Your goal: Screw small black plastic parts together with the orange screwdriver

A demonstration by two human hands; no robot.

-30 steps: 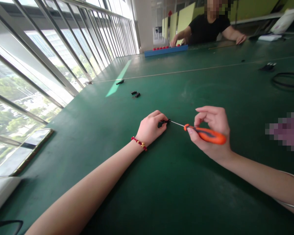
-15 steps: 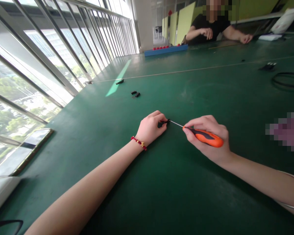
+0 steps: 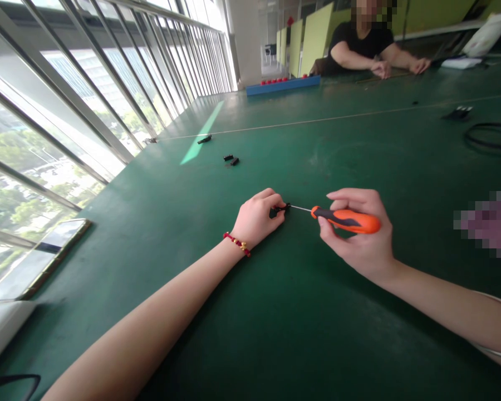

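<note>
Fingers of my left hand are pinching a small black part against the green counter, holding it where the thin metal shaft of the orange-handled screwdriver is meeting it. My right hand is gripping that handle from below, with the thumb and forefinger curling around its front end near the orange collar. Compared with half a second ago, the handle is lying flatter and a little higher, and my fingers are sitting differently around it, so I am judging that I am twisting the tool and re-gripping between turns while the tip stays engaged in the part; the left hand and the part are staying exactly where they were. A red beaded bracelet is circling my left wrist. Further up the counter, two more small black pieces are lying close together, another dark piece is resting nearer the window rail, and a black cable loop is sitting well apart to the right. At the far end, another person in a black top is now resting both hands on the counter beside a long blue tray with red items on it. I am finding no readable brand, label or writing anywhere; the screwdriver handle is showing only a dark inlay.
</note>
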